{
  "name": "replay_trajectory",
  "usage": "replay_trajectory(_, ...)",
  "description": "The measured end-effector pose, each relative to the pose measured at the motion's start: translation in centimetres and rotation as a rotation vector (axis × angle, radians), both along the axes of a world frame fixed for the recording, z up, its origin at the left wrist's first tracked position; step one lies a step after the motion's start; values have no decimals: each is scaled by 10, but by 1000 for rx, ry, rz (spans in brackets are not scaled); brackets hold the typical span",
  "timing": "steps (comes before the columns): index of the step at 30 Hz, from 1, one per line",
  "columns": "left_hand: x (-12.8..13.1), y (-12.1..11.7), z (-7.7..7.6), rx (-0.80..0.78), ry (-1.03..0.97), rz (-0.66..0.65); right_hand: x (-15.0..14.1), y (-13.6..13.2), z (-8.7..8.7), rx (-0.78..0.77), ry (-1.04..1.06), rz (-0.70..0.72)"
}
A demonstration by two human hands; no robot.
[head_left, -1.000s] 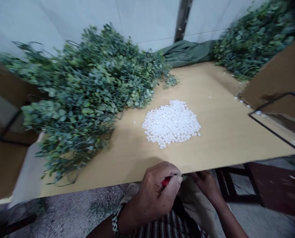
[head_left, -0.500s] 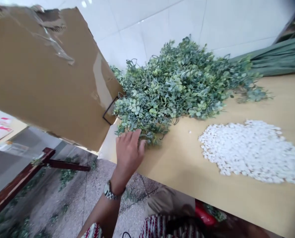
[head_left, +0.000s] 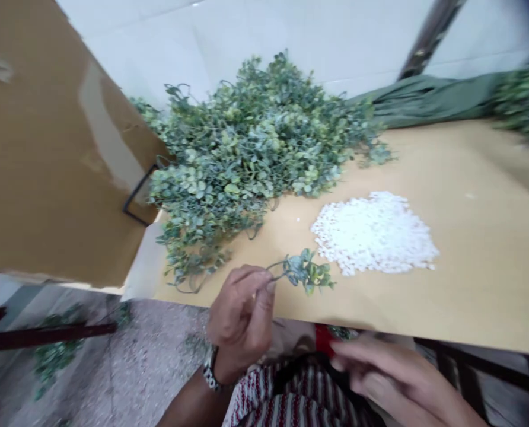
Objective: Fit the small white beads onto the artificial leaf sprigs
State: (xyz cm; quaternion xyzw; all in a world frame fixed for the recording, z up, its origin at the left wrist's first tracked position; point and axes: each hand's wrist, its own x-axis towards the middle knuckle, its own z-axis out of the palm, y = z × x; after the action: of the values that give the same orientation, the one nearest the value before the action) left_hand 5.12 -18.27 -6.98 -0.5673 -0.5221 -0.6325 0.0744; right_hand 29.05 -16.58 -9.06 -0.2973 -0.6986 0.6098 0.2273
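Pinched between the thumb and forefinger of my left hand [head_left: 244,314] is the thin looped stem of a small green leafy sprig [head_left: 306,271]. Its leaves hang over the tan tabletop [head_left: 478,284], to the right of the fingertips. Beyond it lies a large heap of similar leafy sprigs [head_left: 251,154]. Small white pieces [head_left: 375,234] are spread in a pile right of the held sprig. My right hand [head_left: 393,373], blurred, is low on the right by the table's front edge, its fingers loosely stretched out with nothing visible in them.
A large cardboard sheet or box side [head_left: 46,154] stands at the left, with a black wire-like frame [head_left: 135,201] by its edge. Green cloth [head_left: 433,101] lies along the back. Fallen sprigs [head_left: 57,359] and a dark red bar [head_left: 51,337] are at lower left.
My left hand has come away from the heap with a sprig pinched in it. My right hand has entered at lower right. The view has shifted right.
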Motion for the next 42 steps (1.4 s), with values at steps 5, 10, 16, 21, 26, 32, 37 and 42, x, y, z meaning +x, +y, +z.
replay_trajectory(5, 41, 1, -6, -64, 95, -466, -51, 2, 9, -365, 462, -326)
replay_trajectory(10, 56, 3, -13, -203, 171, -554, -56, 8, 3, -407, 600, -644)
replay_trajectory(16, 68, 17, 5, -450, -202, -657, -37, 19, 13, -177, 430, -681)
replay_trajectory(21, 84, 40, 32, -909, -484, -780, -26, 20, 1, -43, 272, -654)
replay_trajectory(26, 94, 47, 25, -946, -807, -801, -21, 22, -2, 65, 96, -636)
replay_trajectory(32, 98, 49, 15, -880, -947, -841, -20, 23, -2, 93, 92, -634)
replay_trajectory(37, 97, 51, 18, -956, -949, -918, -16, 25, 1, -83, 175, -579)
replay_trajectory(42, 96, 54, 20, -947, -882, -1000, -11, 26, 1, -257, 219, -454)
